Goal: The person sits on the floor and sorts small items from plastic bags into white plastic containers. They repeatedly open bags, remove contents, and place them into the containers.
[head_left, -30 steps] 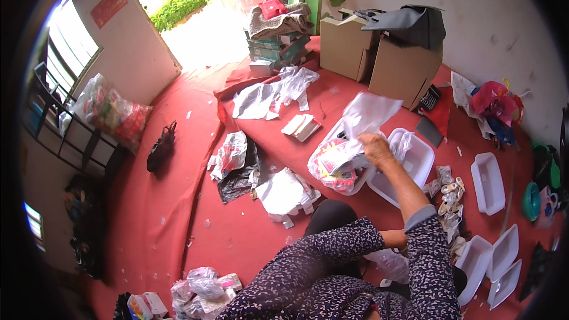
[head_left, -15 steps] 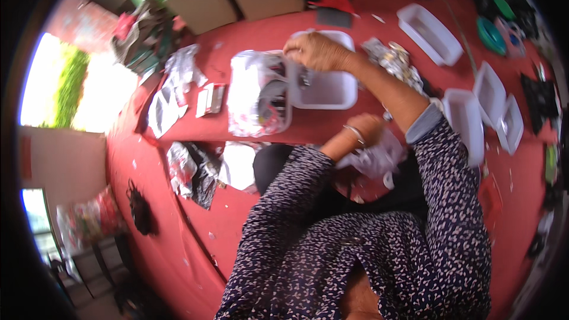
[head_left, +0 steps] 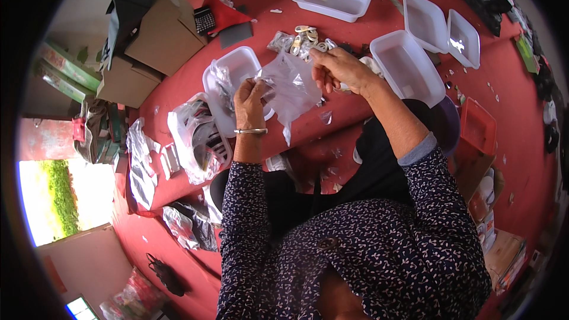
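A clear plastic bag (head_left: 290, 86) hangs spread between my two hands. My left hand (head_left: 251, 104), with a bangle on its wrist, is closed on the bag's left side. Against the bag's right edge, my right hand (head_left: 345, 72) has its fingers curled; whether they grip the film or something small is hidden. Behind my left hand stands a white plastic tub (head_left: 246, 62) with crumpled clear plastic in it. Beside it on the left, a second tub holds plastic-wrapped dark, white and red items (head_left: 204, 136). Several small white and yellow looped pieces (head_left: 306, 40) lie beyond the bag.
White tubs stand at the back (head_left: 332, 0) and on the right (head_left: 409, 68), with more behind. A red basket (head_left: 478, 124) is beside my right arm. Cardboard boxes (head_left: 163, 38) stand at far left. Loose plastic wrapping (head_left: 142, 163) lies on the red cloth (head_left: 355, 35).
My view has turned to the right. My left hand has moved up to the tub and holds the clear bag. My right hand has left the tub and moved right, to the bag's other side.
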`<control>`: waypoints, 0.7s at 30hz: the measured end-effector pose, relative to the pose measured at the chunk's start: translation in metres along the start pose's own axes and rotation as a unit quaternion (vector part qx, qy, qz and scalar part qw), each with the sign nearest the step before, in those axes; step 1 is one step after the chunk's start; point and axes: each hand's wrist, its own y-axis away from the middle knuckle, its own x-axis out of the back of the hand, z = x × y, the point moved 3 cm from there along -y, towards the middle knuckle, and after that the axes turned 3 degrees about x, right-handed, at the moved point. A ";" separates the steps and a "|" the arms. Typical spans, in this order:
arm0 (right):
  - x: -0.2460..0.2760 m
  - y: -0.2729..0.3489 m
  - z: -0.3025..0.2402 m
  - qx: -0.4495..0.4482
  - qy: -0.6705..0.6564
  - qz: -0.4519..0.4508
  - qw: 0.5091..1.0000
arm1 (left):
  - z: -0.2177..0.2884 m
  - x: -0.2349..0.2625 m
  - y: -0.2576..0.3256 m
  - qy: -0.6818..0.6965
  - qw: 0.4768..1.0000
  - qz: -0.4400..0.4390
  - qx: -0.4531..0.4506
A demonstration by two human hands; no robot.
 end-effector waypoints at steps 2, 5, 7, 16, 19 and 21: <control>0.010 -0.005 0.002 0.036 0.051 0.048 0.997 | 0.001 -0.004 -0.004 0.006 1.000 0.019 -0.014; 0.021 -0.016 0.014 0.052 0.108 0.112 0.986 | 0.003 -0.007 -0.008 0.024 0.998 0.019 -0.048; 0.019 -0.021 0.022 0.018 0.104 0.102 0.989 | 0.004 -0.014 -0.007 0.019 0.997 0.001 -0.076; 0.004 -0.046 0.043 -0.043 -0.138 0.037 0.989 | 0.008 -0.049 0.024 -0.375 0.868 -0.089 -0.313; 0.002 -0.048 0.032 -0.003 -0.175 0.066 0.982 | -0.005 -0.041 0.031 -0.410 0.860 -0.071 -0.295; 0.007 -0.049 0.028 0.022 -0.223 0.077 0.972 | -0.008 -0.037 0.029 -0.418 0.858 -0.043 -0.295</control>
